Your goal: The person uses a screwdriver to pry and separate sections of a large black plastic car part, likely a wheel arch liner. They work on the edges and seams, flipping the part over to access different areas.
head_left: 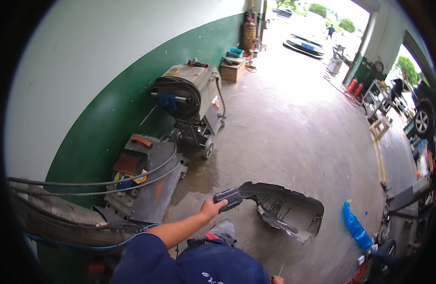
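My left hand [211,209] reaches forward from a dark blue sleeve, its fingers wrapped round a black box-shaped object [229,199] whose kind I cannot make out. Just beyond it on the floor lies a dark curved car body part [301,208], hollow side up, resembling a bumper. From this angle the black object overlaps the near left end of that part, and I cannot tell whether they touch. Only a bit of my right hand [277,279] shows at the lower edge. Out of its closed fingers sticks a thin, pale rod [281,269].
At left stand a wheeled machine [192,94] with coiled cables and a grey metal piece [156,182]. Thick hoses [85,220] run low at left. A blue plastic bag [355,226] lies to the right. Farther off are a white car [305,35], a stool [380,127] and a person [398,88].
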### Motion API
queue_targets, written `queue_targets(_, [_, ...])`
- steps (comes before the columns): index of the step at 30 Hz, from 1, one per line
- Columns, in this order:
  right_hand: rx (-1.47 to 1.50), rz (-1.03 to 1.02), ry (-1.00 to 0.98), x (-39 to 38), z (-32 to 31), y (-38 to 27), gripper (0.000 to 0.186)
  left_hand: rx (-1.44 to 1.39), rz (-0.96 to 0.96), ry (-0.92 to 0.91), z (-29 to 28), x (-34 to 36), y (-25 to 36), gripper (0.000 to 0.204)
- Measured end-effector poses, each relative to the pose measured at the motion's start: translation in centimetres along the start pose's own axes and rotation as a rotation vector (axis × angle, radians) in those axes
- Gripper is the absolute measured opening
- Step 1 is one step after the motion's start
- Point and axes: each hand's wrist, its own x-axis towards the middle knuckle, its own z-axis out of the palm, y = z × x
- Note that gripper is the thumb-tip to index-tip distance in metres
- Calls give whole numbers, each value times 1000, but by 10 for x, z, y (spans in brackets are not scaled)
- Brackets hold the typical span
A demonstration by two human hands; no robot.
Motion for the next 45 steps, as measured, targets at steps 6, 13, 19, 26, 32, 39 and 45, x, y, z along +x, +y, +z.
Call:
queue_targets(6, [-89,-88,-52,65,8,-32,26,-272,149,222,-65,47,63,35])
queue_targets(13, [26,-166,31,35,37,-238,24,-579,338,391,-191,216,238,27])
queue_targets(19, [46,-162,-7,3,115,-357,24,-390,378,462,-306,418,370,24])
queue_targets(26, [-50,-49,-93,-63,190,-437,21,-2,453,578,-406,598,433,24])
queue_targets(32, [-111,15,-51,-64,198,-438,19,60,267,496,-454,666,441,19])
queue_targets(39, [-48,78,-43,-58,194,-510,20,304,93,558,-481,697,444,24])
queue_targets(45, [-42,87,-32,-58,206,-529,18,818,19,671,-473,680,461,35])
